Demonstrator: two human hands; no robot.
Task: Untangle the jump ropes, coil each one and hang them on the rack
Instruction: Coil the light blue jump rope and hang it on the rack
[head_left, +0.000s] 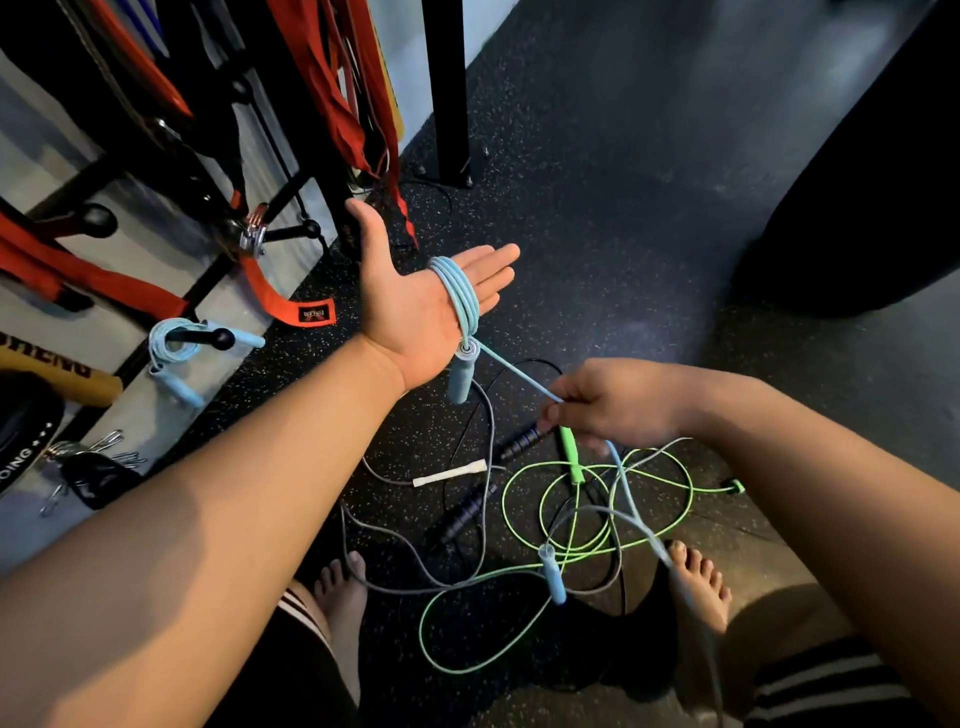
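Note:
My left hand (415, 306) is held flat, palm up, fingers straight. Several turns of a light blue jump rope (462, 296) are wrapped around it, and one blue handle (460, 376) hangs below the palm. My right hand (608, 405) pinches the same blue rope a short way from the coil; the rope runs down from it to the second blue handle (553, 577) on the floor. A green rope (524, 530), a grey rope with a white handle (449, 474) and a black-handled rope (514, 444) lie tangled on the floor below my hands.
A black rack (202, 338) at the left holds a coiled light blue rope (174, 358) on a peg, with orange straps (291, 301) hanging around it. A black post (447, 93) stands behind. My bare feet (696, 582) are beside the tangle. A dark bag (872, 182) is on the right.

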